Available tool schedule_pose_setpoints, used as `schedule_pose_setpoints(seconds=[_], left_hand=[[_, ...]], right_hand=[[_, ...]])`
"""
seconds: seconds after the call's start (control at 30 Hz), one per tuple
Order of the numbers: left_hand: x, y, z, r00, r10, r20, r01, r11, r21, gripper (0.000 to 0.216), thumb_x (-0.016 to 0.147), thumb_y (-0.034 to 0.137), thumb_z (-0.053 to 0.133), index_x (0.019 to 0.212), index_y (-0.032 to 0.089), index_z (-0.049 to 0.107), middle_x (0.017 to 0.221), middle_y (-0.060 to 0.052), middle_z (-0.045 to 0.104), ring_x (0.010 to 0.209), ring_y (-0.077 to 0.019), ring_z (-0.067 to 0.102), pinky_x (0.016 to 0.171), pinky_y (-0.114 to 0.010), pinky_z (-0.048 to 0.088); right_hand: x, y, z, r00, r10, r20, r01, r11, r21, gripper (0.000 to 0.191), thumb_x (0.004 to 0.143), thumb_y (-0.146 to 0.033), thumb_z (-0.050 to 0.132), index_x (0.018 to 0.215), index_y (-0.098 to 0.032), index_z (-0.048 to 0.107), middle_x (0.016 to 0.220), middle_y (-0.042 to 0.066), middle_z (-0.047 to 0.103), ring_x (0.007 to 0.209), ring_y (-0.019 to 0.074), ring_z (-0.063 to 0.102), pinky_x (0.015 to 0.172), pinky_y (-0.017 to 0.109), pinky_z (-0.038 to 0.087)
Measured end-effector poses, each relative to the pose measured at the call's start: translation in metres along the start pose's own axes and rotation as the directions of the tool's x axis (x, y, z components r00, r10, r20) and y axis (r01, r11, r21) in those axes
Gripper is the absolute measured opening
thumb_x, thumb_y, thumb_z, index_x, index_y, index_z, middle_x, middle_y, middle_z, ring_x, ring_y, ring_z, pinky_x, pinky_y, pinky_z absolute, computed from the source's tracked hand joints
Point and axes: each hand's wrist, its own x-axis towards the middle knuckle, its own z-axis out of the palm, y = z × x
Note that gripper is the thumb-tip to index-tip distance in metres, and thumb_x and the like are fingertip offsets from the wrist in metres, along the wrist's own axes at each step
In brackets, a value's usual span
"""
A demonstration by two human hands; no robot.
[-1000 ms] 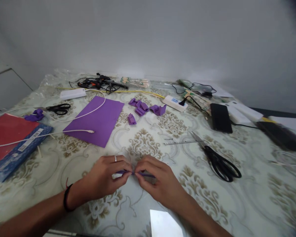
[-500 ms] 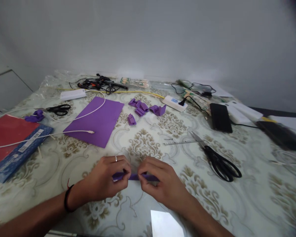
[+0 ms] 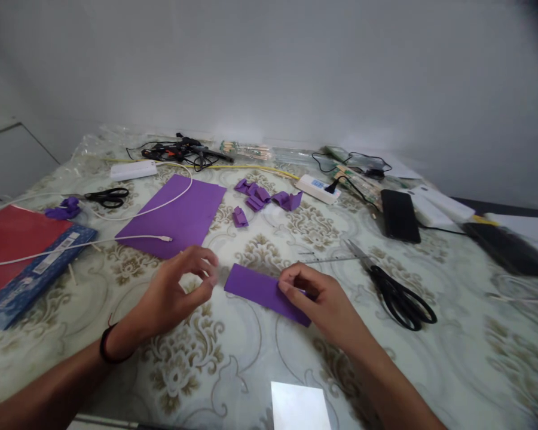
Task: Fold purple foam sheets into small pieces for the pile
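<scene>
My right hand [image 3: 311, 292] pinches a purple paper strip [image 3: 255, 288] near its right end, thumb on the upper face. The strip is a flat rectangle, tilted down to the right, just above or on the table. To its left, my left hand [image 3: 186, 286] is raised and holds nothing, thumb and fingers curved apart. A larger purple sheet [image 3: 174, 209] lies beyond the left hand, crossed by a white cable [image 3: 138, 239]. Several folded purple paper pieces [image 3: 257, 196] sit farther back in the middle.
Black-handled scissors [image 3: 399, 298] lie open to the right beside a thin metal rod [image 3: 327, 260]. Another pair of scissors [image 3: 107, 197] lies at the left, behind a red and blue packet [image 3: 40, 257]. Toward the back are a power strip [image 3: 318, 188], tangled black cables [image 3: 183, 152] and a phone [image 3: 400, 215].
My left hand has let go of the purple strip and moved up and left. The strip now shows its broad face, turned flat in my right hand, which has shifted right.
</scene>
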Motion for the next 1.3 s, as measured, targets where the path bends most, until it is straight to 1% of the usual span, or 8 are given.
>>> schedule_pose_setpoints(seconds=[0.1,0.17,0.37,0.67,0.8,0.87,1.13,1.3], left_hand=[[-0.004,0.0,0.01,0.994,-0.049,0.096,0.055,0.997,-0.055,0.036,0.094,0.022,0.068,0.129,0.021,0.063,0.126,-0.01,0.074,0.092,-0.0175,0.075,0.079,-0.028,0.062],[-0.006,-0.001,0.015,0.987,-0.062,0.147,0.066,0.997,-0.026,0.038,0.094,0.023,0.068,0.132,0.022,0.066,0.133,-0.01,0.073,0.094,-0.0179,0.075,0.081,-0.029,0.062],[-0.007,-0.005,0.016,0.971,-0.137,0.198,0.145,0.989,-0.025,0.02,0.099,0.023,0.064,0.112,0.023,0.08,0.107,-0.003,0.084,0.088,-0.0182,0.077,0.076,-0.027,0.06],[-0.002,-0.008,0.008,0.98,-0.192,0.042,0.192,0.981,0.01,0.024,0.1,0.028,0.061,0.108,0.021,0.082,0.103,-0.004,0.085,0.09,-0.0219,0.079,0.082,-0.031,0.061],[-0.003,-0.011,0.008,0.971,-0.239,0.012,0.239,0.968,-0.074,0.023,0.1,0.031,0.062,0.107,0.021,0.081,0.091,-0.003,0.084,0.077,-0.0204,0.078,0.07,-0.029,0.06],[-0.003,-0.012,0.009,0.96,-0.277,0.039,0.28,0.948,-0.15,0.023,0.1,0.033,0.063,0.109,0.021,0.08,0.086,-0.002,0.083,0.068,-0.0189,0.075,0.062,-0.027,0.058],[-0.001,-0.01,0.007,0.957,-0.284,0.067,0.291,0.929,-0.229,0.02,0.1,0.033,0.063,0.104,0.02,0.077,0.094,-0.003,0.079,0.079,-0.0176,0.073,0.067,-0.025,0.057],[-0.004,-0.003,0.006,0.939,-0.276,0.204,0.333,0.876,-0.348,0.039,0.099,0.036,0.066,0.136,0.025,0.058,0.111,-0.004,0.072,0.081,-0.0162,0.073,0.071,-0.028,0.061]], right_hand=[[-0.002,0.001,0.011,0.996,0.045,0.081,-0.052,0.995,0.087,0.021,0.095,-0.038,0.065,0.085,-0.02,0.067,0.072,-0.002,0.058,0.064,0.0146,0.054,0.056,0.025,0.042],[-0.003,0.001,0.018,0.992,0.053,0.119,-0.066,0.992,0.111,0.02,0.095,-0.039,0.066,0.086,-0.02,0.068,0.072,-0.001,0.058,0.065,0.0147,0.054,0.058,0.025,0.042],[-0.004,0.005,0.024,0.989,0.052,0.141,-0.07,0.99,0.121,0.014,0.095,-0.033,0.066,0.09,-0.021,0.069,0.073,-0.002,0.061,0.067,0.015,0.056,0.062,0.026,0.044],[-0.004,0.007,0.008,0.996,-0.052,0.067,0.054,0.998,-0.026,0.013,0.099,-0.031,0.065,0.107,-0.023,0.071,0.094,0.003,0.073,0.086,0.0201,0.069,0.075,0.031,0.054],[-0.004,0.003,0.008,0.97,-0.217,0.11,0.226,0.97,-0.086,0.045,0.086,-0.027,0.082,0.128,-0.027,0.066,0.126,0.009,0.07,0.117,0.0276,0.067,0.1,0.042,0.055],[-0.005,0.004,0.011,0.952,-0.274,0.137,0.289,0.951,-0.107,0.053,0.085,-0.025,0.085,0.133,-0.028,0.064,0.133,0.01,0.067,0.125,0.0288,0.065,0.106,0.046,0.053],[-0.007,0.006,0.015,0.95,-0.268,0.16,0.293,0.944,-0.154,0.037,0.093,-0.024,0.078,0.127,-0.028,0.066,0.121,0.008,0.072,0.112,0.0261,0.07,0.098,0.043,0.057],[-0.008,0.006,0.015,0.953,-0.246,0.177,0.275,0.947,-0.166,0.033,0.096,-0.027,0.073,0.127,-0.025,0.064,0.119,0.008,0.072,0.106,0.0249,0.07,0.091,0.04,0.057]])
